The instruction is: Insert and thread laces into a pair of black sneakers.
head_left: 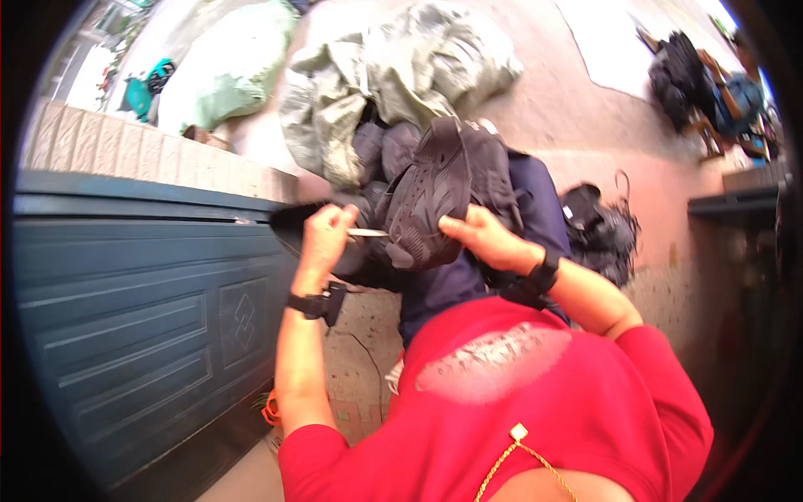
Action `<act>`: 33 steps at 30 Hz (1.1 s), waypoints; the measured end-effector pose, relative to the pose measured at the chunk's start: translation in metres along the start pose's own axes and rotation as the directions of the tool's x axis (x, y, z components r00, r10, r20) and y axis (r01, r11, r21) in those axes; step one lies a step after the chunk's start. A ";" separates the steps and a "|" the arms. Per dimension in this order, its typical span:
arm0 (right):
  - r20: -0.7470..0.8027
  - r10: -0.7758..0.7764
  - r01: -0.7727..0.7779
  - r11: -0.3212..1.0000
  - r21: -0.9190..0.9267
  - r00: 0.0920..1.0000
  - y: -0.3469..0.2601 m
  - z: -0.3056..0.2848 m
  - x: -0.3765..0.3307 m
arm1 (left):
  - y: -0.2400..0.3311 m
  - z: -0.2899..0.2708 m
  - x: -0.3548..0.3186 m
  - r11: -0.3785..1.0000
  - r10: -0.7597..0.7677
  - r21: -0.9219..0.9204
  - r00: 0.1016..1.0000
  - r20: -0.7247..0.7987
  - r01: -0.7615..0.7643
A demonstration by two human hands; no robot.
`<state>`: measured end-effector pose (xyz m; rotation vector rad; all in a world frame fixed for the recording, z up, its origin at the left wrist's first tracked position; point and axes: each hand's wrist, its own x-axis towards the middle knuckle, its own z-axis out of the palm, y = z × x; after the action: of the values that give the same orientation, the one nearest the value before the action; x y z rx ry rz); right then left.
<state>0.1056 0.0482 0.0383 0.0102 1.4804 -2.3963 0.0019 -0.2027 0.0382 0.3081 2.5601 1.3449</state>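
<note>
Over my lap is a black shoe (428,197) with a ribbed, textured upper, its toe or heel turned toward me. My right hand (492,238) grips its right edge, thumb on top and fingers partly hidden. My left hand (324,238) is closed on a thin pale pointed tool (368,233), perhaps metal; its exact kind does not show. The tool's tip reaches the shoe's left side. More black shoe pieces (489,167) lie right behind, against my dark blue trousers (535,188).
Beyond my knees lies a crumpled pale woven sack (418,63) with dark pieces at its mouth. A dark blue panelled door (142,309) stands close on my left. On the floor at right is a black bundle (598,230). Another person (736,96) sits far right beside dark items.
</note>
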 end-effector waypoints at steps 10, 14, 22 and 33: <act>-0.456 0.120 0.179 0.810 0.558 0.882 0.064 -0.113 -0.060 | 0.063 0.096 -0.023 0.954 0.274 0.062 0.935 0.226 -0.295; -0.582 0.090 0.294 0.795 0.531 0.808 0.082 -0.117 -0.054 | 0.063 0.116 -0.049 0.953 0.039 -0.301 0.992 0.119 -0.001; -0.603 0.110 0.265 0.826 0.498 0.790 0.083 -0.120 -0.058 | 0.075 0.130 -0.055 0.980 -0.013 0.195 0.973 0.229 -0.032; -0.294 -0.420 -0.268 0.121 -0.956 0.859 0.003 -0.049 -0.072 | 0.069 0.169 -0.041 0.730 0.132 0.614 0.943 0.306 -0.301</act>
<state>0.1663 0.1089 0.0257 0.2831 3.1498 -0.8340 0.0974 -0.0445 0.0065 0.8638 2.7414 0.3497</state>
